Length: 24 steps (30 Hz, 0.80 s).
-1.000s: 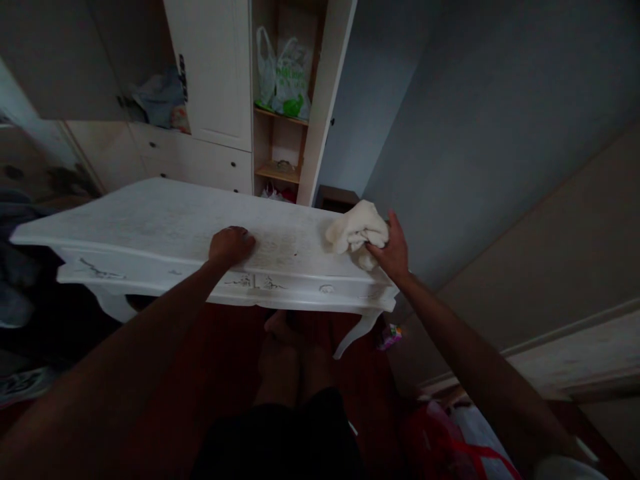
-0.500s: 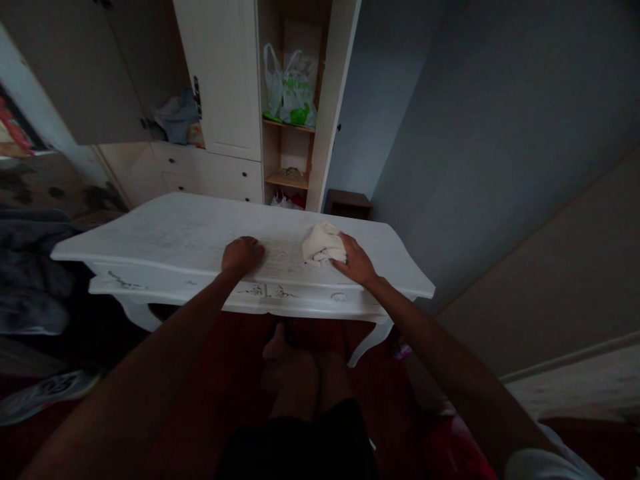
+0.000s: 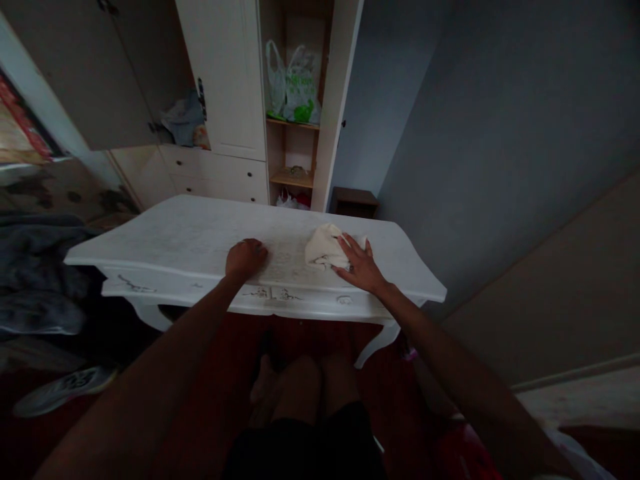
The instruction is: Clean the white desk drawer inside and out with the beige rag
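Observation:
Both my hands are on a white table [image 3: 190, 227] with a curved front and carved drawer fronts. My right hand [image 3: 364, 267] lies over a crumpled cream cloth [image 3: 323, 247], its fingers spread and the thumb apart. Part of the cloth bulges out to the left of the fingers, and a corner shows behind them. To the left, my left hand [image 3: 245, 259] rests on the tabletop near its front edge with fingers curled in. Whatever those fingers may hold is hidden. Greyish smudges [image 3: 283, 257] mark the surface between the two hands.
Behind the table stands a white wardrobe [image 3: 225, 80] with an open door and plastic bags [image 3: 303, 87] on a shelf. A small brown cabinet [image 3: 355, 195] sits by the grey wall. Dark fabric [image 3: 37, 273] is heaped at left, above a shoe [image 3: 65, 390] on the red floor.
My right hand has shifted from the cloth's right edge to lie over it, fingers spreading wider. My left hand stays curled on the tabletop. The view has moved slightly.

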Tool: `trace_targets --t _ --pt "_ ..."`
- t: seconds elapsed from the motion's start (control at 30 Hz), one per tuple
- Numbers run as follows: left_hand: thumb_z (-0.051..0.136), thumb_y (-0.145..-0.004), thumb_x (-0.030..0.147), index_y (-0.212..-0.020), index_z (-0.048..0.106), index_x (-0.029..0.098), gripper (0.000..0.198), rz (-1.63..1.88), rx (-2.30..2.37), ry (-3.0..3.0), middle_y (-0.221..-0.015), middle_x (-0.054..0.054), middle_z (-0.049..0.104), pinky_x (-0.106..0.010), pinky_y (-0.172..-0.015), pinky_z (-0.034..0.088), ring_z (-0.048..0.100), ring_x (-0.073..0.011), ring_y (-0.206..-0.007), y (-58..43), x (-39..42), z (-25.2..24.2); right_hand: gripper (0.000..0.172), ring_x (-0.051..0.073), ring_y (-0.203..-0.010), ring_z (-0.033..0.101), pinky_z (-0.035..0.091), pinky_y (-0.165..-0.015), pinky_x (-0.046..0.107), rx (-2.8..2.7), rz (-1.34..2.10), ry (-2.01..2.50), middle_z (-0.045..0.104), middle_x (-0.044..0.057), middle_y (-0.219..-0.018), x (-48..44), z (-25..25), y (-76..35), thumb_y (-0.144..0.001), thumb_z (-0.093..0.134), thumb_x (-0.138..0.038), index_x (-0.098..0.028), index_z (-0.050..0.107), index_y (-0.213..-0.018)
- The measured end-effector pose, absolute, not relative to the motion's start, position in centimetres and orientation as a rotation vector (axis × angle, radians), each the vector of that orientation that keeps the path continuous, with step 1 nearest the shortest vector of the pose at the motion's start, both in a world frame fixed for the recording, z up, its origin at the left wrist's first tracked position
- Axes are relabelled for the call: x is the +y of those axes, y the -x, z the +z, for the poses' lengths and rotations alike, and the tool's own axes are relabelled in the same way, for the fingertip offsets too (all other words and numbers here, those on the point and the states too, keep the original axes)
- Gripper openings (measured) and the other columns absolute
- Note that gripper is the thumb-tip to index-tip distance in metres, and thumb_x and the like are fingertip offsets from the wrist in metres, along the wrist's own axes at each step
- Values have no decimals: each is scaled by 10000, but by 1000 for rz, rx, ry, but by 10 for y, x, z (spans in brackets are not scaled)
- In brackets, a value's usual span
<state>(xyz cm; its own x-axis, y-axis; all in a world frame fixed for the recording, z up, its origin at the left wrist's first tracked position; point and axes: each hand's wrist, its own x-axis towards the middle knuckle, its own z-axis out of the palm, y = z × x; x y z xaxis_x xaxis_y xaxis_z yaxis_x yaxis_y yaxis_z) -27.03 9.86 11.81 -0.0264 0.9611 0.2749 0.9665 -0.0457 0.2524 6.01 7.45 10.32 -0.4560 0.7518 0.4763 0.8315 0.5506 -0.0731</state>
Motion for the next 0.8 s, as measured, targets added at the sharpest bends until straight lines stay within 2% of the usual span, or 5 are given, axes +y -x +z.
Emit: trace_targets --t 0.33,0.6,0.67,0.8 --pt "421 -878 340 -1056 709 184 373 -678 -2131 2201 -1194 -137 698 -362 -898 488 659 -269 -1050 273 100 114 716 222 -1495 219 76 -1203 537 -2295 -245 1168 272 151 -1604 70 105 -63 -964 430 -514 -213 171 -1560" --pt "448 -874 317 -1058 719 182 355 -726 -2232 2150 -1197 -118 706 -341 -918 492 659 -261 -1061 271 97 117 599 237 -1490 228 44 -1193 585 -2193 -289 1276 264 99 -1615 72 102 -61 -986 381 -497 -277 263 -1531" --pt "453 -875 321 -1061 721 188 353 -749 -2262 2131 -1195 -110 709 -333 -913 494 659 -256 -1065 271 96 118 556 227 -1475 266 103 -1198 569 -2138 -269 1251 332 97 -1587 73 103 -62 -994 358 -485 -264 329 -1503" --pt "463 -868 319 -1031 734 192 341 -789 -2269 2131 -1164 -111 721 -349 -892 505 663 -265 -1051 271 95 119 440 226 -1312 487 379 -1104 484 -1878 -184 1125 560 114 -1385 69 107 -67 -993 369 -429 -226 540 -1345"
